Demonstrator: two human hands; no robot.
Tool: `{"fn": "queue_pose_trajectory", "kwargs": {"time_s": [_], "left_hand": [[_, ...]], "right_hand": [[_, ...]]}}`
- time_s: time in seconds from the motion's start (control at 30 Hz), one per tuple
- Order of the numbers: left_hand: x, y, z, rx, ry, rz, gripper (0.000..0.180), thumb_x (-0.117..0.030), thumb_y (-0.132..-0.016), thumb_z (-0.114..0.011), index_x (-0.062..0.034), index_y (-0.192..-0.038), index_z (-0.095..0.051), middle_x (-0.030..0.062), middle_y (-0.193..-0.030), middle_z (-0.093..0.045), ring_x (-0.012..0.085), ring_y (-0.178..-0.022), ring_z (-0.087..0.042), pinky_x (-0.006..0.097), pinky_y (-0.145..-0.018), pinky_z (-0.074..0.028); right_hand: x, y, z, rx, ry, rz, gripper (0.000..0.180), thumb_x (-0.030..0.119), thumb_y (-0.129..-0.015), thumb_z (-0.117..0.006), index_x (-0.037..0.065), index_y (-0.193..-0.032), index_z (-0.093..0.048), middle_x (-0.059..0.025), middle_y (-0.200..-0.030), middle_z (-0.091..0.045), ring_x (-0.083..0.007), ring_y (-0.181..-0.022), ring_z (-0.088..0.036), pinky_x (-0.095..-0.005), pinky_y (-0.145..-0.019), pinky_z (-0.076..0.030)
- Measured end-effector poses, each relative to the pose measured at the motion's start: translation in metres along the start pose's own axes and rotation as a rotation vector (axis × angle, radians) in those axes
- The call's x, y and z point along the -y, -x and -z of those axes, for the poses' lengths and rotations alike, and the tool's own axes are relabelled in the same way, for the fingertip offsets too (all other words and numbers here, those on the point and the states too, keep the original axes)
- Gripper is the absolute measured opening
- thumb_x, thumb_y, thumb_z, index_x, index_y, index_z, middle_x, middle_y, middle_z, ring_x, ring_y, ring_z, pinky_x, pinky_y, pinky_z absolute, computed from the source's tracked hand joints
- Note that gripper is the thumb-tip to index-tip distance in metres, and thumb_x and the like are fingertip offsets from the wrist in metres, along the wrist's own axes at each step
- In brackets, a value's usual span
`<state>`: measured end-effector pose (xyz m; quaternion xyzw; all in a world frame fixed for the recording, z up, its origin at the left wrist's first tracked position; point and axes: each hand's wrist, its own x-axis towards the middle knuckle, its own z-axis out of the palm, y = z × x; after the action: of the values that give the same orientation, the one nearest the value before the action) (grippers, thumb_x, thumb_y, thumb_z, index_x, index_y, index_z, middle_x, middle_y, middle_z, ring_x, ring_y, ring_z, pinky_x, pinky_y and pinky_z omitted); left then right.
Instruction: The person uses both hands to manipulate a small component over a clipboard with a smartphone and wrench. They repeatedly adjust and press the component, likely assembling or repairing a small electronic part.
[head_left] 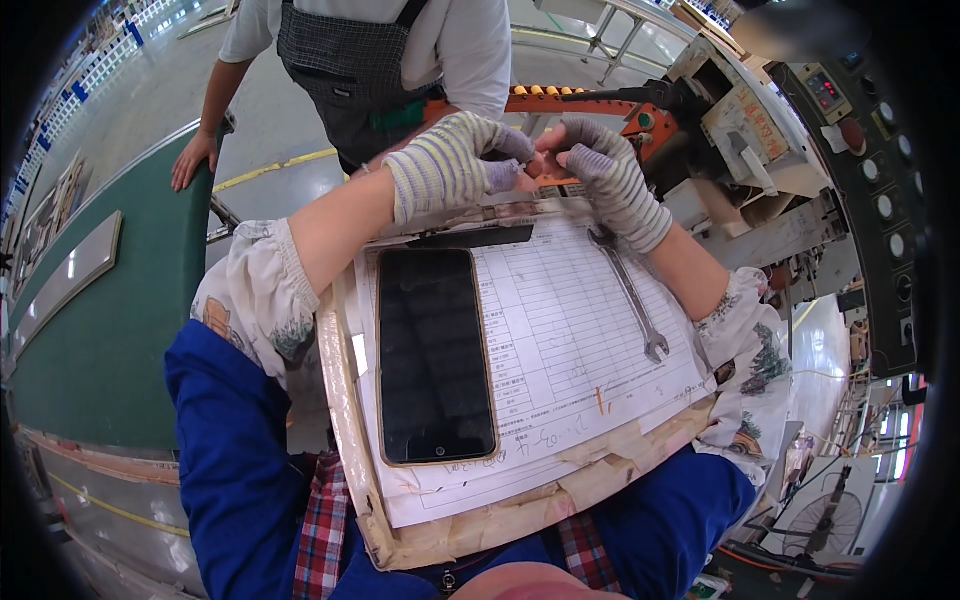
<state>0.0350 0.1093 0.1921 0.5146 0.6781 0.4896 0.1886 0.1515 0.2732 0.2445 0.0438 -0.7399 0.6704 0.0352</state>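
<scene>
My left hand [455, 165] and my right hand [612, 180] wear striped knit gloves with bare fingertips. They meet above the far edge of a tape-edged board [560, 510], fingers pinched close together. Whatever lies between the fingertips, if anything, is too small to make out. Printed form sheets [560, 350] with some handwriting cover the board. A black smartphone [435, 355] rests on the sheets at the left. To its right lies a metal wrench [632, 295], its upper end close to my right wrist.
Across from me stands a person in a dark checked apron [345, 75], one hand [195, 160] on a green-topped table [110, 330]. An orange machine part [650, 140] is beyond my hands. A control panel [880, 190] with round buttons curves along the right.
</scene>
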Motion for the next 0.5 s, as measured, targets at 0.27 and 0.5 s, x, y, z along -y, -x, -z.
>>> {"fn": "queue_pose_trajectory", "kwargs": {"time_s": [0.27, 0.5], "left_hand": [[-0.001, 0.003, 0.007, -0.029, -0.105, -0.019, 0.027, -0.009, -0.073, -0.065, -0.001, -0.099, -0.062, 0.0062, -0.087, -0.064, 0.0101, -0.081, -0.057, 0.024, -0.076, -0.045], [0.009, -0.001, 0.002, -0.071, -0.183, -0.049, 0.028, -0.011, -0.073, -0.066, -0.0011, -0.099, -0.063, 0.008, -0.088, -0.065, 0.0122, -0.08, -0.058, 0.024, -0.076, -0.045]], "right_hand": [[-0.014, -0.008, 0.014, 0.028, 0.231, 0.146, 0.018, 0.011, -0.076, -0.055, 0.002, -0.092, -0.058, -0.0083, -0.09, -0.061, -0.0103, -0.073, -0.057, -0.0234, -0.069, -0.048], [-0.007, -0.007, 0.012, 0.063, 0.13, 0.017, 0.016, 0.014, -0.079, -0.055, 0.002, -0.089, -0.06, -0.007, -0.088, -0.061, -0.0088, -0.073, -0.055, -0.0215, -0.065, -0.045]]}}
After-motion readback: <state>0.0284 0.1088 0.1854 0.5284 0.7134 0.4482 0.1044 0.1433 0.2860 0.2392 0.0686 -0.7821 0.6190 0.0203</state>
